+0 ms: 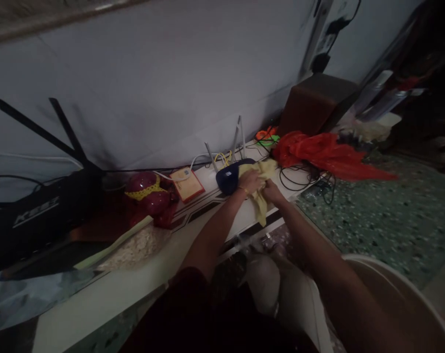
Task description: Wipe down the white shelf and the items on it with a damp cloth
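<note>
Both my hands grip a yellow cloth (263, 172) on a low white shelf (134, 284). My left hand (250, 181) is closed on the cloth beside a dark blue router (227, 177) with grey antennas. My right hand (271, 191) pinches the cloth's lower part, which hangs over the shelf's front edge. The cloth drapes partly over the router's right side.
A red cloth (325, 154) and tangled black cables (303, 179) lie right of the router. An orange-and-white box (187, 185), a shiny red ornament (152, 196) and a black device (41, 215) sit to the left. A brown speaker (314, 100) stands behind. A pale bucket rim (409, 294) is at lower right.
</note>
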`<move>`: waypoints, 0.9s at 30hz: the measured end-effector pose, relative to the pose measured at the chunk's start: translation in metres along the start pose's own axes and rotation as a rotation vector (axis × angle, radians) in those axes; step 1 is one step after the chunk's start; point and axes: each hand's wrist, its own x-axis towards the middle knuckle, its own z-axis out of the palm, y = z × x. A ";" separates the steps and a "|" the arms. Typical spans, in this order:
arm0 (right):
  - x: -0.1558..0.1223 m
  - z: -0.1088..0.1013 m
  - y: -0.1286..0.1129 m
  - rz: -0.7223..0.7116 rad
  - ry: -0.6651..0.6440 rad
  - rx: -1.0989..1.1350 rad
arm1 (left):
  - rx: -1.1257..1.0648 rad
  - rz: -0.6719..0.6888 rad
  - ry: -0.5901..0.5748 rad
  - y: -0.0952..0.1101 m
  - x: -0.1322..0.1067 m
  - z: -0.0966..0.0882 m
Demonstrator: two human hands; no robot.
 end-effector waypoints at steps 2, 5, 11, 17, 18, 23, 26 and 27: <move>0.004 -0.007 0.000 0.020 -0.028 0.025 | -0.033 0.020 -0.104 0.009 -0.002 -0.003; -0.007 -0.015 -0.003 0.005 -0.129 -0.011 | -0.045 -0.045 -0.185 0.013 -0.030 -0.012; -0.085 -0.001 -0.018 -0.199 0.209 -0.224 | -0.329 -0.060 -0.232 0.003 -0.121 -0.013; -0.141 0.072 -0.052 -0.572 0.027 -0.325 | -0.179 -0.371 -0.010 -0.039 -0.173 -0.024; -0.141 0.084 -0.058 -0.609 -0.024 -0.363 | -0.141 -0.413 0.005 -0.048 -0.182 -0.027; -0.128 0.110 -0.069 -0.644 -0.223 -0.432 | -0.545 -0.382 -0.159 -0.095 -0.210 -0.048; -0.114 0.091 -0.051 -0.544 -0.213 -0.479 | -0.803 -0.558 0.069 -0.108 -0.190 -0.052; -0.107 0.079 -0.041 -0.504 -0.158 -0.494 | -0.877 -0.638 0.161 -0.108 -0.177 -0.050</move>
